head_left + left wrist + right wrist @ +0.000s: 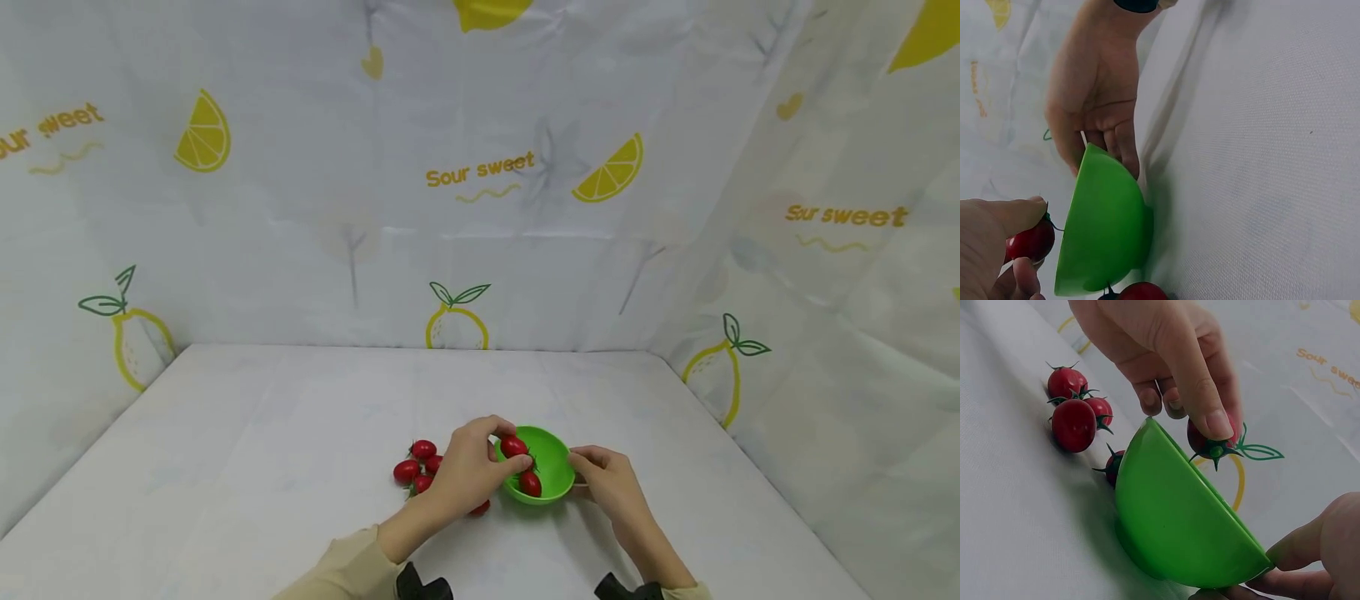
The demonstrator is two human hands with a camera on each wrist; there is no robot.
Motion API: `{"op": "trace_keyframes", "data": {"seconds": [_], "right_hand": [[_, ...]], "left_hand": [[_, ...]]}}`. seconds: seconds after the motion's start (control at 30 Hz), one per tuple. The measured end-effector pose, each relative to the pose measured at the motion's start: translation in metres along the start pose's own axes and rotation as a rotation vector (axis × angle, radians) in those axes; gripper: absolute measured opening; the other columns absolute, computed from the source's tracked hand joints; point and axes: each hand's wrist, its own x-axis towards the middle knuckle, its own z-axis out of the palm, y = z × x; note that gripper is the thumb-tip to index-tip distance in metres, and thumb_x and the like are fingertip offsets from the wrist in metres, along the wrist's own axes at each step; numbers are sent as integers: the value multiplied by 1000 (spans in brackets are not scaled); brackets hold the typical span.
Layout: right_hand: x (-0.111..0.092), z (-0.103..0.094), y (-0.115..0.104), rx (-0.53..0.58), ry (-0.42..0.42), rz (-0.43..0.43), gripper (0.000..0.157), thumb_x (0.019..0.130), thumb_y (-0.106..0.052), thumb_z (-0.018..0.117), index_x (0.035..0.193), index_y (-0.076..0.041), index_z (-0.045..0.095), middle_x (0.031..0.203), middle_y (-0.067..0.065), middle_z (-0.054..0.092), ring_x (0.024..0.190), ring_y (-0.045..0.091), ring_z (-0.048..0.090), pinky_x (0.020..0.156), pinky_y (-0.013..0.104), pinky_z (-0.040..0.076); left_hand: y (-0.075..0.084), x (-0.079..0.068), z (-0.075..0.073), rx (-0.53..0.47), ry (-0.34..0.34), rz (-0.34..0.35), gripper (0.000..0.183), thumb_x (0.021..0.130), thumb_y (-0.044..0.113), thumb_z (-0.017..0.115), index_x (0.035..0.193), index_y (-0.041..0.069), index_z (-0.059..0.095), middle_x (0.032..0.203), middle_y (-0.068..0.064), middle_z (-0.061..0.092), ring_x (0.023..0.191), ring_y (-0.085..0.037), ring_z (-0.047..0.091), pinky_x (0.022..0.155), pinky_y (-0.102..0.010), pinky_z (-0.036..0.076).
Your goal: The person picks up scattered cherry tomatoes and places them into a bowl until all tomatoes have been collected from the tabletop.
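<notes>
My left hand (471,465) pinches a red cherry tomato (513,446) with a green stem, holding it over the left part of a small green bowl (555,460). In the left wrist view the held tomato (1034,241) is just above the bowl's rim, between thumb and fingers. Another cherry tomato (530,484) lies inside the bowl. On the bowl's right side, my right hand (613,483) grips the rim, thumb at the edge and fingers underneath, as the right wrist view shows. The bowl stands on the white cloth, upright.
Several loose cherry tomatoes (407,472) lie in a cluster left of the bowl, partly hidden by my left hand. One tomato (480,507) sits closer, beside the left wrist. A white tablecloth (262,467) covers the table; lemon-printed curtains (315,183) enclose it behind and at the sides.
</notes>
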Motion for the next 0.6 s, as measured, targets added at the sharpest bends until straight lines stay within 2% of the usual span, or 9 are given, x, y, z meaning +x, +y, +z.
{"op": "trace_keyframes", "data": {"seconds": [0.23,0.6], "right_hand": [[-1,1,0,5,5,-9,28,97,-9,56,115,11,63,99,13,68,85,22,66,74,35,56],[-3,1,-1,12,2,-16,29,98,-10,56,115,12,62,101,15,67,85,23,66,72,35,56]], "left_hand": [[1,2,3,22,-18,13,30,83,17,81,106,4,67,94,2,61,57,-5,47,55,-22,43],[-4,-1,3,27,-34,-13,31,84,20,80,107,4,67,96,2,61,57,-7,48,55,-23,45]]}}
